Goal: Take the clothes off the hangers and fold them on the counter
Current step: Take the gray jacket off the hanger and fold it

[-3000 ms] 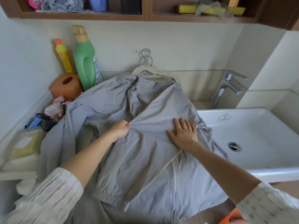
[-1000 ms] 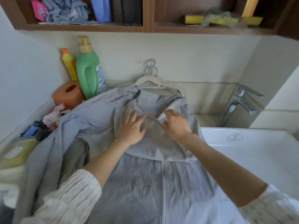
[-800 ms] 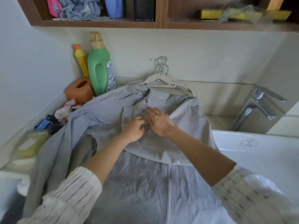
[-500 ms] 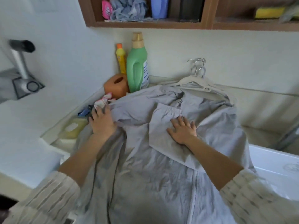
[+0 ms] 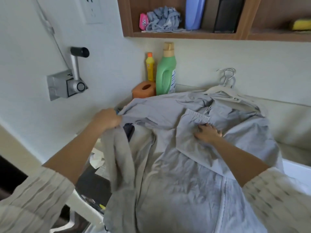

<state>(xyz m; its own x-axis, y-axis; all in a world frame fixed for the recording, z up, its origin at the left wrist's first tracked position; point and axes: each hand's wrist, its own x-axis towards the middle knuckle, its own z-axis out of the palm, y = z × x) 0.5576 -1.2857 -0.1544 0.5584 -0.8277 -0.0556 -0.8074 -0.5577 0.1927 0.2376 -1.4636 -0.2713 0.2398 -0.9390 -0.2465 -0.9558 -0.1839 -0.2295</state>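
One view only — a wide-angle camera worn on the head, looking forward and down over both forearms at the bench (image 5: 286,148) from close range. It faces the back wall, turned somewhat left — the shelf (image 5: 185,34) crosses the top edge, and straight lines bow toward the borders.

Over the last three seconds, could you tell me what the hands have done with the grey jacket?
The left hand left the chest, went out to the jacket's left side and gripped and lifted that sleeve. The right sleeve got folded across the front; the right hand presses it flat. The hangers and green bottle stayed put.
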